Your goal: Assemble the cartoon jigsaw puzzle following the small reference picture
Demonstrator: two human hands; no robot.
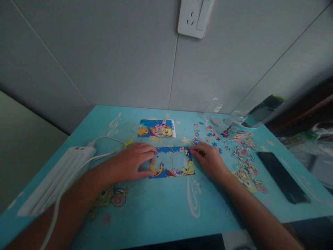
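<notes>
A partly joined jigsaw puzzle [166,173] lies flat on the table, its border pieces forming a rectangle around an open middle. At its left side rests my left hand [134,161], thumb and fingers apart, fingertips touching the border. My right hand [209,159] is at the upper right corner, with thumb and forefinger closed on a puzzle piece [190,148] of the border; the fingers partly cover it. Behind the puzzle lies a printed cartoon picture [157,128]. Loose puzzle pieces [244,152] spread in a heap to the right of my right hand.
On the left stands a white power strip [58,177] with a white cable [58,203] crossing near my left forearm. A black flat object [282,177] lies at the right. Clear plastic packaging [235,119] stands at the back right. A wall socket [194,17] is above the table [161,205].
</notes>
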